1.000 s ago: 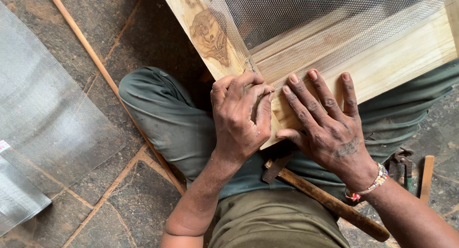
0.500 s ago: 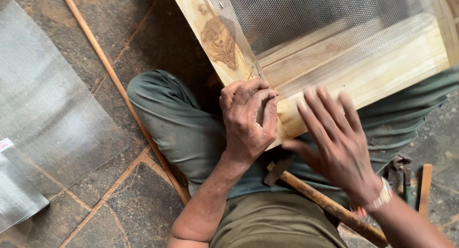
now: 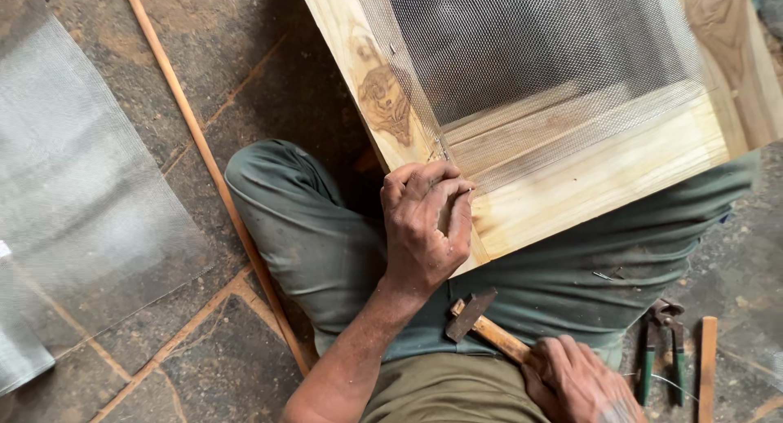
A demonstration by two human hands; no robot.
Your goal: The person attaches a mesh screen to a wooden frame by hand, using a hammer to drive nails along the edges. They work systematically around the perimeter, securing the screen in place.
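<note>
Off the wooden frame [image 3: 587, 186] now, right hand [image 3: 583, 382] closes around the hammer [image 3: 489, 329] handle; left hand [image 3: 426, 223] stays curled, pressing the frame's corner beside the wire mesh [image 3: 530, 56].

I have one view only, from my head, looking steeply down and close onto my lap. My left hand [image 3: 426, 223] sits mid-frame, my right hand [image 3: 583, 386] at the bottom edge, the wooden frame [image 3: 587, 182] across the upper right.
</note>
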